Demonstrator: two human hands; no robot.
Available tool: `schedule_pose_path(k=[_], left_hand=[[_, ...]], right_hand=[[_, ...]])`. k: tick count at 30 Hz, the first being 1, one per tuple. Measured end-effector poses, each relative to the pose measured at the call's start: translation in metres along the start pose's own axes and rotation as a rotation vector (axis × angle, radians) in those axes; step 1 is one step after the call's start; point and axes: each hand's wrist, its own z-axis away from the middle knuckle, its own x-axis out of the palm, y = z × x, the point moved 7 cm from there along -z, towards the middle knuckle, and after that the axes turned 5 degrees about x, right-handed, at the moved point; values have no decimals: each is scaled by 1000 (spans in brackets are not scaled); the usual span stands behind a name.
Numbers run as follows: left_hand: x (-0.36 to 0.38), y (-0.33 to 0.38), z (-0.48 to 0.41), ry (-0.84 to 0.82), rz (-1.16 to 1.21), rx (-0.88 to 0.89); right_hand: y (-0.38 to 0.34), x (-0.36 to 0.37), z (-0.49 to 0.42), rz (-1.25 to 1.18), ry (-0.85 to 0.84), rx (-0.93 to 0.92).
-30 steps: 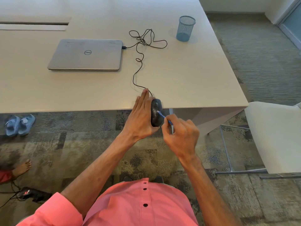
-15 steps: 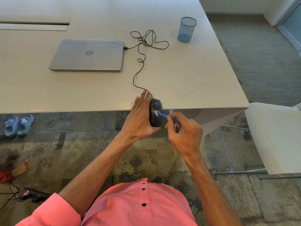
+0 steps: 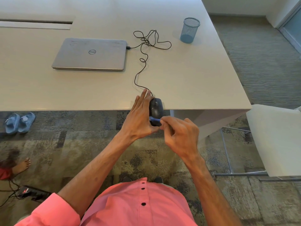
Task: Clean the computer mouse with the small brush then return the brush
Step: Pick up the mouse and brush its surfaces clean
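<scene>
Your left hand (image 3: pixel 140 118) holds the black computer mouse (image 3: pixel 155 107) tipped on its side. The fingers (image 3: pixel 142 99) lie nearly straight along its left flank, and the thumb looks hooked under its near end, though that part is partly hidden. The mouse sits nearer to you than the closed silver Dell laptop (image 3: pixel 91 54) and off to its right, hanging over the counter (image 3: pixel 195 79) edge. Your right hand (image 3: pixel 180 136) has its fingers curled and pinches the small blue brush (image 3: pixel 154 119) between thumb and fingertips. Only a short blue stretch of the brush shows, lying across the mouse's near end and touching it; I cannot make out the bristles. The black mouse cable (image 3: pixel 143 62) runs from the mouse back toward the laptop, loops in a tangle just right of it, and plugs into its right side. A blue mesh pen cup (image 3: pixel 189 30) stands upright, farther right of the laptop, past the cable tangle. On the carpet, a pair of blue slippers (image 3: pixel 19 122) sits nearer than the laptop and well to its left. Nearer still are a bare foot (image 3: pixel 22 165) and a black power strip (image 3: pixel 34 192). A white chair (image 3: pixel 276 139) stands far right of the laptop, beside the counter corner. You are wearing a pink shirt (image 3: pixel 138 206).
</scene>
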Motion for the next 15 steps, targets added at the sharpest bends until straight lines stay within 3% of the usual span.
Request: schedule_pose_path(k=[4,11,15], left_hand=[[-1,1,0,13,27,-5],[-1,4,0,-17,28,16],[1,7,0,-18,36,18]], right_hand=[[-1,-8,-15,79,126,24],[-17,1,-8,210,-38,-146],[-14,1,-4,148,-112,-114]])
